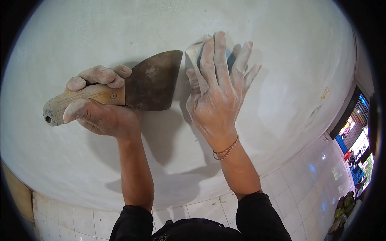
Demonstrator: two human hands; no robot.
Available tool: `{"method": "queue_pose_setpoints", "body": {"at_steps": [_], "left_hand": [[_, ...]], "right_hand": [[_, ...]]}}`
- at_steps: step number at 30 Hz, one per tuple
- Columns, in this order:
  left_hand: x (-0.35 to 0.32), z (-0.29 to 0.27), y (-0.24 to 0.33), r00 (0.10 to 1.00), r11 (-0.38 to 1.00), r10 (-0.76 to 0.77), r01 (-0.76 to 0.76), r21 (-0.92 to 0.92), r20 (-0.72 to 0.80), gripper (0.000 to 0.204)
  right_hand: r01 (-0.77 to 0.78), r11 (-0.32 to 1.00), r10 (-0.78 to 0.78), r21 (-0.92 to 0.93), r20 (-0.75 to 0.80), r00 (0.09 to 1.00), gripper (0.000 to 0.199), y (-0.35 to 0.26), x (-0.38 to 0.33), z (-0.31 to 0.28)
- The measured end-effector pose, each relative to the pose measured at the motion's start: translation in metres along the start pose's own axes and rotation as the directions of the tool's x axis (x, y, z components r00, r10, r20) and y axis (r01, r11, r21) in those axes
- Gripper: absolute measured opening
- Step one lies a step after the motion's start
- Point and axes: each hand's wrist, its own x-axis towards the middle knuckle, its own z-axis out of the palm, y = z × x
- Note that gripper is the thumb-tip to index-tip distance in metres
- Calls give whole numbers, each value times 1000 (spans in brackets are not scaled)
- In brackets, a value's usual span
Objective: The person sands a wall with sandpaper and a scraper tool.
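Note:
My left hand [107, 116] is wrapped around the wooden handle of a putty knife [156, 82]. Its broad, dark metal blade points to the right, in front of a pale wall [281, 52]. Beside the blade's tip, my right hand [215, 94] lies with long, spread fingers over a piece of sandpaper [193, 53], pressing it to the wall. The sheet is pale with some blue showing between the fingers; most of it is hidden beneath them. White dust coats both hands. A thin braided cord circles my right wrist.
White floor tiles [277, 188] run along the wall's foot. At the right, a doorway [354, 136] shows brightly coloured things beyond it. Several dark and green items [343, 211] sit in the lower right corner. A small yellowish mark [325, 93] is on the wall.

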Motion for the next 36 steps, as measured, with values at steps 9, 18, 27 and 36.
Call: {"method": "queue_pose_setpoints", "body": {"at_steps": [9,18,27,36], "left_hand": [[2,8,0,998,997,30,-26,73,-59,52],[-1,9,0,996,996,52,-46,77,-78,53],[1,-28,22,996,985,69,-78,-156,-62,50],[4,-76,50,967,999,32,-32,5,-252,52]], "right_hand": [[12,999,-13,-51,-13,1000,41,6,2,-8],[57,998,-58,-42,-33,998,42,17,-6,-7],[52,986,-52,155,-2,999,51,18,-59,8],[214,974,-219,80,73,973,65,-30,-10,17]]}}
